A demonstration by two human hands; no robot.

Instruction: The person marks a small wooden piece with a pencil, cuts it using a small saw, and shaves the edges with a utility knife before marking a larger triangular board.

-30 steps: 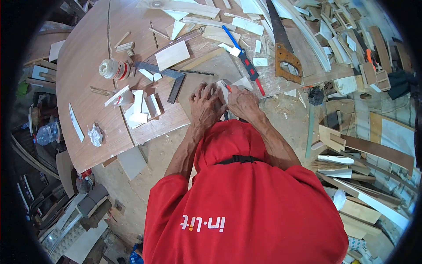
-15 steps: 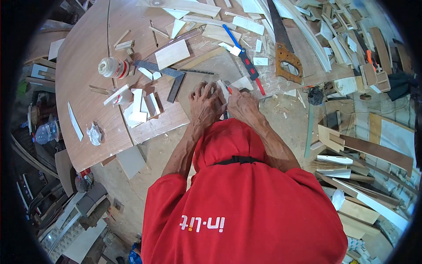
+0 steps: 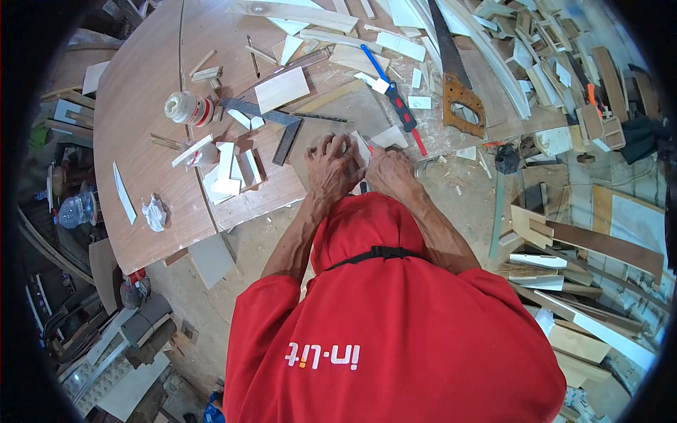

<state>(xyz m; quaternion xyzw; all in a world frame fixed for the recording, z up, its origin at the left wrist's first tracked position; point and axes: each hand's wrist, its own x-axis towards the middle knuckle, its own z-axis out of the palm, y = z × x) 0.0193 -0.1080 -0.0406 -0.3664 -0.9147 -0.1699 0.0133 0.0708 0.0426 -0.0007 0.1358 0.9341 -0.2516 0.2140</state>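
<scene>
At the near edge of the bench, my left hand (image 3: 330, 166) presses down with bent fingers against a small pale wood piece (image 3: 362, 144). Close beside it, my right hand (image 3: 392, 170) is closed around a slim tool with a red part (image 3: 371, 149); most of it is hidden by the fingers, so its kind does not show. Another pale offcut (image 3: 390, 138) lies just beyond the right hand. A try square (image 3: 285, 139) rests to the left of my left hand, and a dark pencil-like stick (image 3: 321, 117) lies beyond it.
A handsaw (image 3: 462, 99) and a blue-and-red tool (image 3: 400, 106) lie on the right of the bench (image 3: 141, 155). A white jar (image 3: 189, 109), stacked white pieces (image 3: 227, 173) and crumpled paper (image 3: 154, 213) are on the left. Scrap wood (image 3: 564, 282) crowds the right.
The view has shifted slightly, so the bench items appear a little further right. Both hands stay together at the wood piece, with only small movement.
</scene>
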